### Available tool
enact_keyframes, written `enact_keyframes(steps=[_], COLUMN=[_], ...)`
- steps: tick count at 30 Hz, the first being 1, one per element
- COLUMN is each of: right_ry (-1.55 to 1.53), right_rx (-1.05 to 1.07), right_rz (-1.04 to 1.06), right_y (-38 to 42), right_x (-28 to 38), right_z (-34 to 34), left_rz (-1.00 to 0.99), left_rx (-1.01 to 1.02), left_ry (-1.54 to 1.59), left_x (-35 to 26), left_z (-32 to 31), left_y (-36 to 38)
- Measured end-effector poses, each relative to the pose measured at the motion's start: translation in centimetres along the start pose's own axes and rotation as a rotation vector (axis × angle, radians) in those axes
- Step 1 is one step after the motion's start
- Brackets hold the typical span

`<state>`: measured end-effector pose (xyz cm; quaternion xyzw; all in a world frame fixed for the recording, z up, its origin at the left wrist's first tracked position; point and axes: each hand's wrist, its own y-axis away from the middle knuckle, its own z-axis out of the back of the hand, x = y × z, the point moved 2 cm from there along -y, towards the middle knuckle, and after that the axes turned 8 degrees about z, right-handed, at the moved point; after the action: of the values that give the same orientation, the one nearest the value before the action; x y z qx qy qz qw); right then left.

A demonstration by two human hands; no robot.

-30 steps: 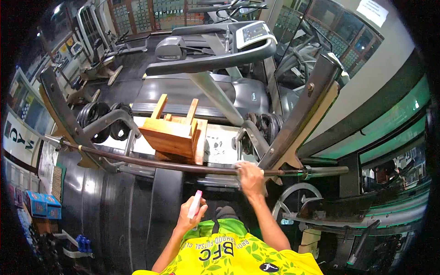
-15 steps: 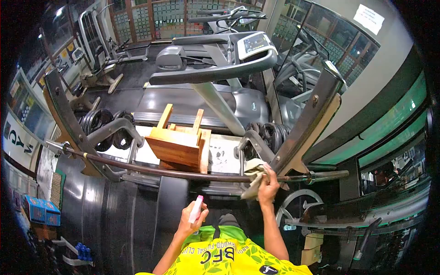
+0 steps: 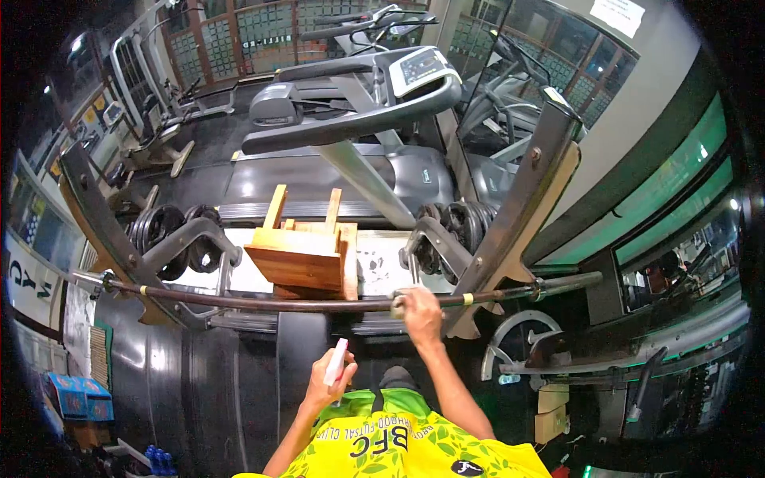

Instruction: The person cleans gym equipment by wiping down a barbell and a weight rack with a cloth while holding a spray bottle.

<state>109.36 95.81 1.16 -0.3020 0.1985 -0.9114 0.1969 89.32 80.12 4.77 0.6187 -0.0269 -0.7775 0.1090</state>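
Observation:
A long barbell [image 3: 263, 303] lies across the rack in front of me. My right hand [image 3: 422, 317] is closed around the bar, right of its middle, with a pale cloth [image 3: 397, 303] pressed between palm and metal; most of the cloth is hidden by the fingers. Lower down and to the left, my left hand [image 3: 325, 374] grips a spray bottle with a white and pink top [image 3: 338, 360], held in front of my shirt and apart from the bar. The bottle's lower body is mostly covered by the hand.
Dark rack uprights [image 3: 522, 211] flank the bar, with weight plates [image 3: 163, 231] behind. A wooden stool-like piece [image 3: 295, 259] sits beyond the bar, before a treadmill [image 3: 319, 171]. A blue box [image 3: 77, 397] is on the left, cardboard boxes [image 3: 551, 414] on the right.
My right hand has moved left along the bar with the cloth, which now shows less outside the fingers. My left hand keeps the spray bottle in nearly the same place. The view has shifted slightly.

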Motion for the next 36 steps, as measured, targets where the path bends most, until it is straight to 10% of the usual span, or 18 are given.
enact_keyframes(steps=[7, 14, 16, 21, 23, 26, 30, 36], right_ry=[-0.521, 0.268, -0.055, -0.084, -0.374, -0.584, -0.134, 0.261], right_rx=[-0.106, -0.160, -0.085, -0.153, 0.118, -0.194, -0.504, -0.115], right_rz=[-0.284, -0.011, -0.318, -0.038, -0.453, -0.457, -0.233, -0.062], right_y=[-0.7, 1.4, 1.8, 2.0, 1.4, 3.4, 0.8, 1.6], right_x=[-0.9, -7.7, -5.5, 0.7, 1.3, -5.8, -6.1, -10.1], right_z=[5.3, 6.3, 4.8, 1.6, 3.0, 2.7, 10.8, 8.1], left_rz=[-0.102, -0.073, -0.062, -0.039, -0.069, -0.084, -0.025, 0.042], left_rx=[0.047, 0.087, 0.095, 0.175, 0.181, 0.180, 0.173, 0.188], left_ry=[0.000, -0.005, -0.012, 0.042, 0.031, 0.023, 0.000, 0.028], left_x=[-1.9, -1.5, -1.6, -2.1, -3.0, -3.3, -2.8, -2.5], left_z=[-1.7, -2.9, -3.2, -4.4, -4.7, -4.8, -4.9, -5.0], left_y=[-1.5, -2.0, -2.3, -3.1, -3.2, -3.1, -3.0, -2.5])
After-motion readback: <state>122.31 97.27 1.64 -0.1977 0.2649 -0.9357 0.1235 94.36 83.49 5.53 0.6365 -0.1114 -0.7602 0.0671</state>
